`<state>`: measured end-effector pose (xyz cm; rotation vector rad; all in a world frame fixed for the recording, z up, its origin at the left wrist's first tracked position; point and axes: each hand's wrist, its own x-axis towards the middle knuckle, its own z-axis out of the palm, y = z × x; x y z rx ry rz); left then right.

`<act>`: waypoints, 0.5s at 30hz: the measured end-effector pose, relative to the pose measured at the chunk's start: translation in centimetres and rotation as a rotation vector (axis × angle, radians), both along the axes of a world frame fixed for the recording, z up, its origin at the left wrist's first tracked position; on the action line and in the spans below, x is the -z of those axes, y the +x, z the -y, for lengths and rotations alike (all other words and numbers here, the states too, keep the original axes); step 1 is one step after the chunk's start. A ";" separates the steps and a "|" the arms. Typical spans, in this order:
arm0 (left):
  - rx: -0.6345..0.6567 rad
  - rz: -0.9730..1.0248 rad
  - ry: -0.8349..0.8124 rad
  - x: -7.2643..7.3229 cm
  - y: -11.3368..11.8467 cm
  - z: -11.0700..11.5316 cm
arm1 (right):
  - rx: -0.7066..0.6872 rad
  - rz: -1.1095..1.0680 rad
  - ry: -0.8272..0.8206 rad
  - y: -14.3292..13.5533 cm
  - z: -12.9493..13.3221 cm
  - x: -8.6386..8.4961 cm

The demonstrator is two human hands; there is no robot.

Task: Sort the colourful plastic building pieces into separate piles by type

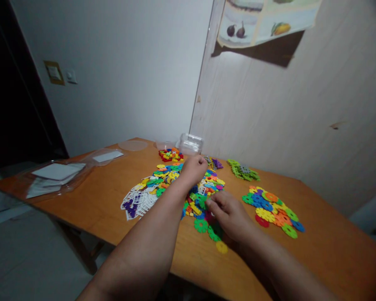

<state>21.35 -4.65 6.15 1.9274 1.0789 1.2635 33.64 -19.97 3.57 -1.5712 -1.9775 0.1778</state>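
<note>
My left hand (194, 170) reaches over the far part of a mixed pile of plastic building pieces (172, 177). Its fingers are curled closed, and whatever they hold is hidden. At the pile's near right side, my right hand (228, 214) has thumb and finger pinched at the edge of a green notched disc (201, 200). Below that hand lie another green notched disc (201, 226) and a yellow one (222, 247). White fence-like pieces (146, 205) spread along the pile's left, with purple pieces (130, 207) among them.
A separate heap of coloured notched discs (265, 215) lies to the right. Green pieces (242, 170) are grouped near the wall. Small red and yellow pieces (169, 155) sit by a clear plastic container (191, 144). Clear bags with white sheets (59, 171) lie on the table's left.
</note>
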 end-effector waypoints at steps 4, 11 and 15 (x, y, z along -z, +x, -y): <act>0.005 -0.034 0.000 0.2 0.0 0.1 | 0.289 -0.259 -0.026 6.7 0.0 -1.3; -0.001 -0.078 0.000 0.3 0.0 0.1 | 0.817 -0.259 -0.101 18.3 1.0 -0.3; 0.005 -0.096 0.012 0.5 0.0 -0.1 | 0.850 -0.203 -0.222 20.3 1.0 0.6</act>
